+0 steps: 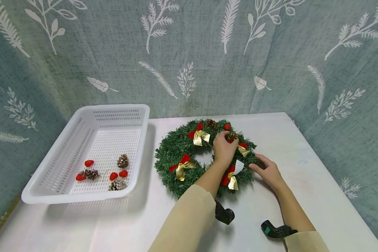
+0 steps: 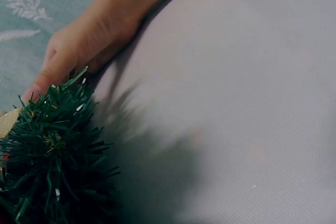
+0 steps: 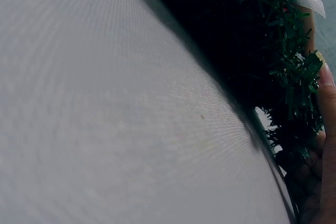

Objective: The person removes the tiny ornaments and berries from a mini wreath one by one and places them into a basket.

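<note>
A green wreath (image 1: 173, 150) lies on the white table, trimmed with red and gold bows (image 1: 183, 167), a pine cone (image 1: 211, 124) and a red berry-like ornament (image 1: 227, 126). Reaching across its middle, my left hand (image 1: 225, 150) pinches a second pine cone (image 1: 232, 137) at the wreath's upper right. My right hand (image 1: 269, 173) grips the wreath's right edge; its thumb (image 3: 326, 98) lies on the greenery in the right wrist view. In the left wrist view the right hand (image 2: 79, 45) also appears at the branches. The left fingertips are partly hidden.
On the left stands a white plastic basket (image 1: 141, 140) with several pine cones (image 1: 123, 161) and red ornaments (image 1: 89, 163) inside. A white tag (image 1: 238, 167) sticks up near the lower right bow. Patterned green cloth (image 1: 189, 52) hangs behind and beside the table (image 1: 302, 196).
</note>
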The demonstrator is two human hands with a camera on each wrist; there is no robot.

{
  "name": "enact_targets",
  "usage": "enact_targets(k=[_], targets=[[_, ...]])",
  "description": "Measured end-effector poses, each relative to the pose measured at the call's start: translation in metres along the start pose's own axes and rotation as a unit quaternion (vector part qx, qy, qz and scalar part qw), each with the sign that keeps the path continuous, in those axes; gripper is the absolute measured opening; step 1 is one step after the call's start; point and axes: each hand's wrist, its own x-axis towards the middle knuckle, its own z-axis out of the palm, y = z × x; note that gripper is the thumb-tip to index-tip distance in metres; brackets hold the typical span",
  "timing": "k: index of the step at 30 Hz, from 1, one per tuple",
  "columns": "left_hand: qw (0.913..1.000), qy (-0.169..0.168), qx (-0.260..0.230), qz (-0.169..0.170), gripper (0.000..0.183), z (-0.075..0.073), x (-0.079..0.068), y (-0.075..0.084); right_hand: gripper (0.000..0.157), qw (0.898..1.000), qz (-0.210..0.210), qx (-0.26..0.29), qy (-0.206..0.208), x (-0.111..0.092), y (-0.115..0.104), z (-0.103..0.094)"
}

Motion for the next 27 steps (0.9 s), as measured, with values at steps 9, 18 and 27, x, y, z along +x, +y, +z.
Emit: enact_targets(k=[9,18,27], targets=[[0.9987,0.030,-0.027,0.033,0.039,-0.003,0.000,0.002,0.058,1.000,-0.007,-0.002,0.000,0.002,-0.002,0.001],[0.9964,-0.005,-0.060,0.059,0.040,-0.004,-0.004,0.006,0.057,1.000,-0.011,-0.014,0.007,0.003,0.002,0.001],[0.9950,-0.021,-0.065,0.073,0.041,-0.004,-0.011,0.012,0.058,1.000,-0.011,-0.007,0.000,0.000,0.002,0.000]])
